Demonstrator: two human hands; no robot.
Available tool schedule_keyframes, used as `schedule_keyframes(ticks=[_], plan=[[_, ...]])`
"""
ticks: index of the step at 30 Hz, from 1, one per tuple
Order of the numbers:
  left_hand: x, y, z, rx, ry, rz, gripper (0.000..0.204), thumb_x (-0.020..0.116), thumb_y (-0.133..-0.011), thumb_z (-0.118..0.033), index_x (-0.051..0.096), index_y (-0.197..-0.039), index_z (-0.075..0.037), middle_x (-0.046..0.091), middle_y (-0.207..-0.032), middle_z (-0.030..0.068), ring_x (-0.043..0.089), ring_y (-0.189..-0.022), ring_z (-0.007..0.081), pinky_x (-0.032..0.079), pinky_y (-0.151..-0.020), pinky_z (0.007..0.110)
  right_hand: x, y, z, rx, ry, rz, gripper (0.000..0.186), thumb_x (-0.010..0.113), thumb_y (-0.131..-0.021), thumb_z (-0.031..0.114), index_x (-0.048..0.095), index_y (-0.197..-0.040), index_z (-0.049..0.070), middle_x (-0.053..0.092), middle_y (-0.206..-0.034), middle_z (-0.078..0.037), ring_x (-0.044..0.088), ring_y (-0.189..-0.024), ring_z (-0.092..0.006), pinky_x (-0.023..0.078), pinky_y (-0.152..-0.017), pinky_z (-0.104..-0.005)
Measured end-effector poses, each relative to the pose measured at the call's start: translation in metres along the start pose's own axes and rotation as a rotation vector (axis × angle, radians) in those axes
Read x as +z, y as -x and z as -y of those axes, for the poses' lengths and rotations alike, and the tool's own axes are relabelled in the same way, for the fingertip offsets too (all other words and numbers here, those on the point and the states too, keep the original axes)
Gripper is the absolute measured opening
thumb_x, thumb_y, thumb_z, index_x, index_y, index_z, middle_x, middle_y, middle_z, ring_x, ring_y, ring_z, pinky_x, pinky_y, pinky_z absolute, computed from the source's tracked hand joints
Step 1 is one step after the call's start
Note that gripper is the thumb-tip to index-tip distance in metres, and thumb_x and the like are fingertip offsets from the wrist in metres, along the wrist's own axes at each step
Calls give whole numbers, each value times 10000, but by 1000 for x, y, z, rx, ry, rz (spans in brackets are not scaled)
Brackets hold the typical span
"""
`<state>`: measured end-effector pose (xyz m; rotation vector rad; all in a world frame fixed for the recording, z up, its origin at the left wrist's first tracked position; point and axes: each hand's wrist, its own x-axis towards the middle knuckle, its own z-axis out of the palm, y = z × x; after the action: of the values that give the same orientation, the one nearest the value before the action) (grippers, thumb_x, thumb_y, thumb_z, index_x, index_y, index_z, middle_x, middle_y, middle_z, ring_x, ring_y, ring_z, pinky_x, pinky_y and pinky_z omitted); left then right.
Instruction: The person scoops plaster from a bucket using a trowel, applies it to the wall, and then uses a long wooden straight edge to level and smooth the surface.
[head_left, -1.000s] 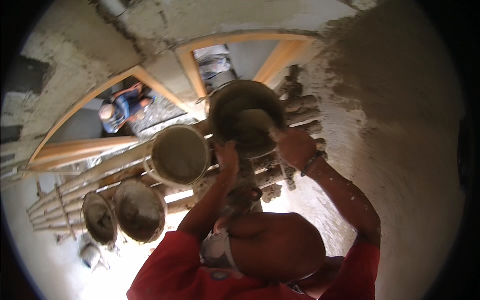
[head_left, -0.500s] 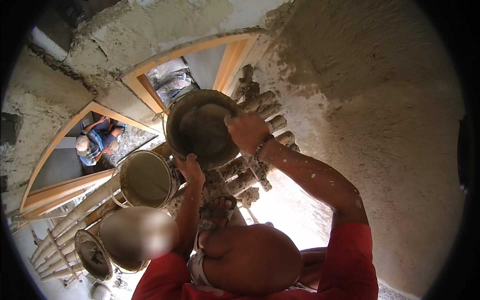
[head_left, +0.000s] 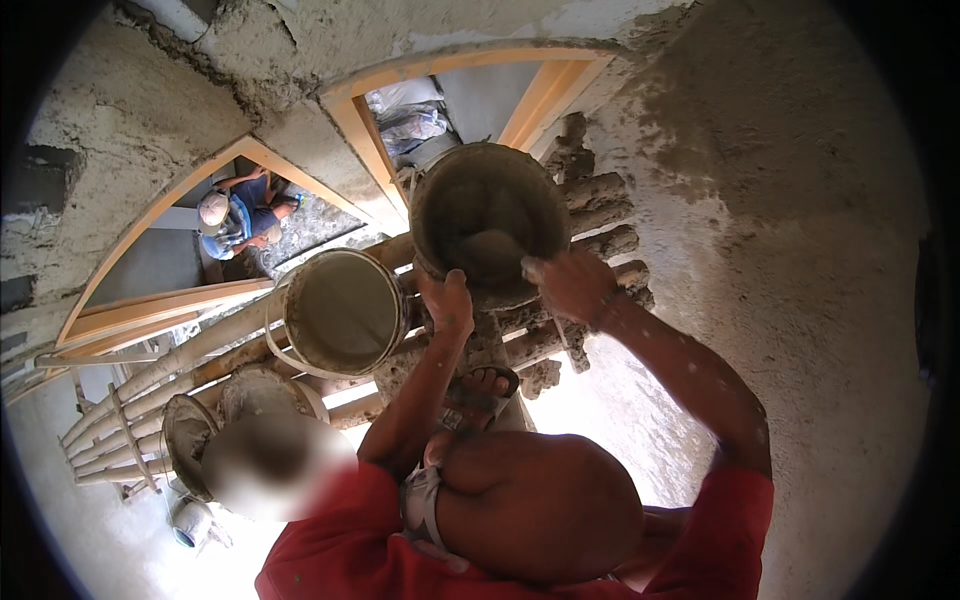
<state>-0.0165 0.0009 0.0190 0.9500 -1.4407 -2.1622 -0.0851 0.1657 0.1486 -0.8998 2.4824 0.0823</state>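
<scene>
A mud-caked bucket [head_left: 430, 195] stands tilted slightly toward me, with wet grey mortar [head_left: 490, 250] heaped on its near side. My left hand [head_left: 447, 302] grips its near rim, thumb up and the fingers hidden against the wall. At the near right of the rim, my right hand [head_left: 574, 288] is curled closed. Whatever it holds is hidden by the fingers and the mortar. Left of the bucket sits a pale bucket [head_left: 283, 320] filled with smooth grey material, its handle hanging down the side.
I squat on a scaffold of round poles [head_left: 600, 215] crusted with mortar. A rough plastered wall [head_left: 780, 270] rises on the right. Arched wooden window frames [head_left: 365, 150] lie ahead; a person in a cap [head_left: 238, 215] sits beyond one. More mortar containers [head_left: 185, 440] stand at lower left.
My right hand has moved down along the bucket's rim toward me. The mortar inside now shows a raised heap at the near side. The whole view has shifted, with the scene sliding right.
</scene>
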Motion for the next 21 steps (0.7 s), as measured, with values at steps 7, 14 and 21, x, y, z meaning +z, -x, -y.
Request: schedule_keyframes(ticks=[7,14,21], plan=[[-6,-1,-3,-31,-48,2,557,499,-672,76,477,-1222,-16,581,-1060,72,559,-895,187,454,-804,282,-44,-23,-24,84,253,-183,336,493,-890,150,605,-1205,113,679,-816,-119,680,-764,-283,545,-652,-428],[13,5,-15,-34,-82,88,591,481,-680,65,453,-1266,1,575,-1127,100,558,-976,207,432,-878,288,31,-44,-5,-13,230,-295,291,527,-876,169,639,-1142,130,685,-772,-89,681,-721,-271,540,-609,-404],[-8,-1,-7,-18,-138,78,620,458,-681,34,427,-1299,22,562,-1182,128,537,-1056,218,397,-952,294,-27,5,2,-124,50,-92,261,529,-884,178,661,-1104,132,677,-766,-123,676,-696,-275,546,-609,-413]])
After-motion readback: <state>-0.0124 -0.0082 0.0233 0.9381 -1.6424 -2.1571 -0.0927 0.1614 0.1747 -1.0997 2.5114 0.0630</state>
